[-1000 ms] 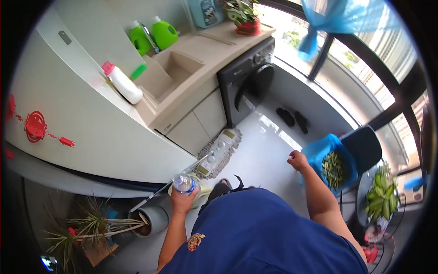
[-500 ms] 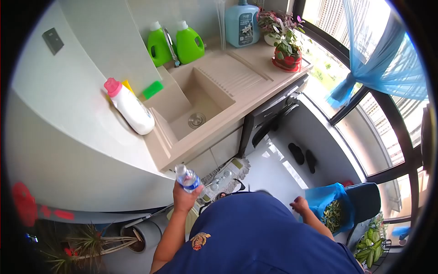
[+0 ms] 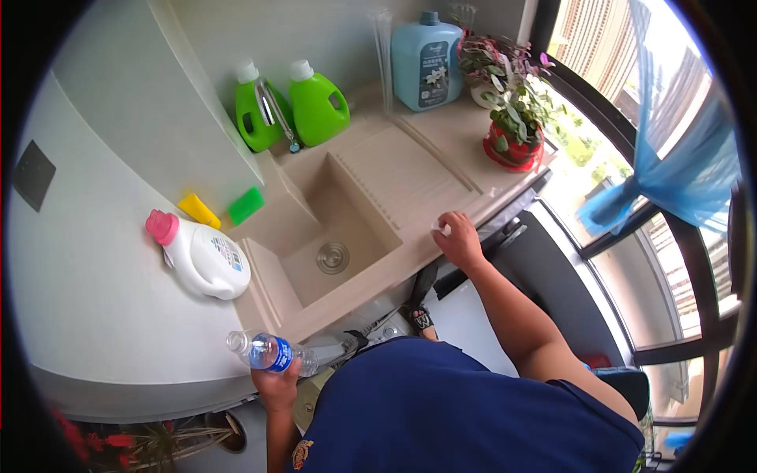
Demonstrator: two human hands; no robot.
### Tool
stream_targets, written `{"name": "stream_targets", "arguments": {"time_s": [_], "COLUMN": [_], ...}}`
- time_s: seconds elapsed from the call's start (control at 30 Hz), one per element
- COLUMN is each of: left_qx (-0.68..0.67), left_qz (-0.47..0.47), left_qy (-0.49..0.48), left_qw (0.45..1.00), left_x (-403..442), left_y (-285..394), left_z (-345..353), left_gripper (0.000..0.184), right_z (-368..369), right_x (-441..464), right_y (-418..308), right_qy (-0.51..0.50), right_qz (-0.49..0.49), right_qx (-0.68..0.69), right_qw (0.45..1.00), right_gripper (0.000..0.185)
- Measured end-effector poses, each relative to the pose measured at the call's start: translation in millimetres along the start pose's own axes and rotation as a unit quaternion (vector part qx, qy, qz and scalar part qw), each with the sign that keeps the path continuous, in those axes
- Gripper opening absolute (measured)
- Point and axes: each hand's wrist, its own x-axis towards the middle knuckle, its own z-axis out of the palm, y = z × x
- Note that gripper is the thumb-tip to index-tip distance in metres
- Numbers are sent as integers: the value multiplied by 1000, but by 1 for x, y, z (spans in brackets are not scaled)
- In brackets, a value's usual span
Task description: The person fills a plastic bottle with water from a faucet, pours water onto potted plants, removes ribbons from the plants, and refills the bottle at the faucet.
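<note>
My left hand (image 3: 276, 388) is closed round a clear plastic water bottle (image 3: 272, 351) with a blue label. The bottle is tilted, its mouth pointing left, beside the front corner of the sink counter. My right hand (image 3: 460, 239) is at the counter's front edge, right of the beige sink (image 3: 384, 251). Between its fingertips a small white bottle cap (image 3: 441, 228) shows, partly covered by the fingers. A white detergent bottle with a pink cap (image 3: 206, 256) stands on the white surface left of the sink, above my left hand in the view.
Behind the sink are two green jugs (image 3: 319, 106) and a chrome faucet (image 3: 274, 114). A green sponge (image 3: 246, 206) and a yellow one (image 3: 199, 210) lie at the left. A blue jug (image 3: 426, 63) and a potted plant (image 3: 514, 142) stand at the back right, near the window.
My right hand has risen from low beside the blue bag to the counter edge. The bottle in my left hand has moved left and tipped further over. The view has shifted closer to the sink.
</note>
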Motion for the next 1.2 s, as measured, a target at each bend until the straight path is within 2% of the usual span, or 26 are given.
{"name": "stream_targets", "arguments": {"time_s": [0.07,0.13,0.27,0.33,0.37,0.4,0.47,0.57,0.7,0.8,0.87,1.0,1.07,1.2], "left_qx": [21,-27,-4,-7,-19,-16,109,107,88,123,149,132,112,93], "left_qz": [0,-12,-21,-41,-60,-57,-47,-65,-98,-125,-126,-134,-110,-104], "left_qy": [24,56,74,61,69,86,-1,14,-7,-1,7,7,4,11], "left_qw": [999,998,997,997,996,995,993,992,991,985,981,982,988,990], "left_x": [7,19,45,61,71,84,111,158,221,257,277,302,311,323], "left_y": [0,5,14,14,18,19,15,17,-8,3,6,-6,-13,-18], "left_z": [7,22,50,65,77,85,96,127,149,164,169,168,168,172], "left_gripper": [59,58,55,54,53,53,54,53,53,53,53,53,52,50], "right_z": [21,35,37,27,28,31,43,78,167,229,257,295,315,307], "right_x": [43,72,102,121,140,160,200,253,308,330,335,338,341,345], "right_y": [11,33,52,50,50,49,35,-18,-65,-97,-114,-129,-124,-122], "right_qy": [-11,-50,-117,-229,-236,-276,-321,-352,-349,-329,-244,-201,-161,-221], "right_qz": [-64,-51,-77,-68,-83,-81,-93,-107,-182,-174,-150,-169,-180,-167], "right_qx": [-48,-41,-73,-83,-77,-52,-23,27,107,138,131,138,131,122], "right_qw": [997,997,987,967,965,956,942,930,913,918,949,955,961,953], "right_gripper": [22,25,32,34,34,34,35,33,33,33,34,33,29,24]}}
